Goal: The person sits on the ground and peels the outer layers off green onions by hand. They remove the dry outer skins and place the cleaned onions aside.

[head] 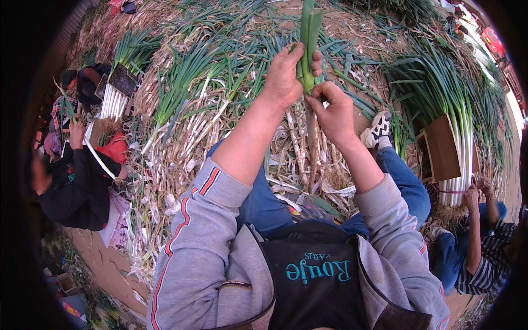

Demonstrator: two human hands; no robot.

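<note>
My left hand is closed around the green leaves of a long green onion, held upright in front of me. Just below, on the right, my right hand pinches the stalk with thumb and forefinger where the leaves fork. Brown, dirty outer skin covers the lower stalk, which runs down towards my lap between my knees. Untrimmed green onions with dry, pale skins lie in a thick layer under and to the left of my hands.
At the right, a bundle of white-stemmed onions stands in a wooden frame, with a co-worker's hands at its tie. A co-worker in black holds an onion at the left; another onion bundle lies beyond. My shoe rests among leaves.
</note>
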